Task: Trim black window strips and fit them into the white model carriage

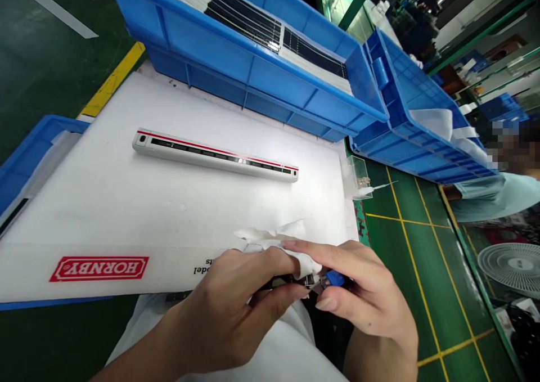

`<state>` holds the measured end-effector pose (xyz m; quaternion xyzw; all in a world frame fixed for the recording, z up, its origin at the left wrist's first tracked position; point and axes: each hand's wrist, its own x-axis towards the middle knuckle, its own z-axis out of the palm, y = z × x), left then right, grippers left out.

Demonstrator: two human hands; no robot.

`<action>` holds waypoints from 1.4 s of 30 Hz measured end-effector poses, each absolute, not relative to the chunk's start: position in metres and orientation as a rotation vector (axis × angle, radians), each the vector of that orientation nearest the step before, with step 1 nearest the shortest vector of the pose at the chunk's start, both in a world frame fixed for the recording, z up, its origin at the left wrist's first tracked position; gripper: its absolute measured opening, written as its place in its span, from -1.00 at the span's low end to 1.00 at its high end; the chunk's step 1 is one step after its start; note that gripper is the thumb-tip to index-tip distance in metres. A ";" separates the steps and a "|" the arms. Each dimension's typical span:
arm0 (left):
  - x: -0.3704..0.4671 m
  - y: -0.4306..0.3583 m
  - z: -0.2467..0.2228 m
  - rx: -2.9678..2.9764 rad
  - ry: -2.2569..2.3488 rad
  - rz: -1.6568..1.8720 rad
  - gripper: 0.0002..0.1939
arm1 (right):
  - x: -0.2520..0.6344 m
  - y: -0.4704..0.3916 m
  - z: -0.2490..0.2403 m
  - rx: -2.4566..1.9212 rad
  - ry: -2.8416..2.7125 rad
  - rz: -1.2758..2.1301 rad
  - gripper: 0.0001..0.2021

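Observation:
My left hand (236, 303) is closed at the near edge of the white work surface, its thumb and fingers pinching a dark, narrow part, mostly covered by the hand. A crumpled white tissue (272, 237) spills over the same fingers. Close against it, my right hand (373, 292) is closed on a small metal tool with a blue handle (335, 278); its metal tip meets the end of the dark part. Whether it is pliers or a cutter is hidden. Beyond both hands lies a white model train carriage (215, 158) with a red stripe and dark windows.
A large blue crate (253, 72) holding rows of black and white pieces stands behind the foam-topped table (169, 213). Another blue crate (439, 140) is at right, near a seated person (502, 193). A clear box (358, 178) with a white-handled pointed tool sits at the right edge.

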<state>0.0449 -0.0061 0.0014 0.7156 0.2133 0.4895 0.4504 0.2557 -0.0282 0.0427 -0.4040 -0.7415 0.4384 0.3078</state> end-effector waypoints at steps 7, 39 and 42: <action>0.047 -0.007 0.000 1.762 0.571 1.215 -0.87 | 0.257 -0.030 0.041 -1.080 -1.945 1.182 -0.50; 0.047 -0.007 0.002 1.760 0.578 1.192 -0.90 | 0.257 -0.030 0.040 -1.042 -1.912 1.208 -0.47; 0.047 -0.007 0.001 1.754 0.567 1.194 -0.91 | 0.257 -0.030 0.039 -1.040 -1.908 1.215 -0.47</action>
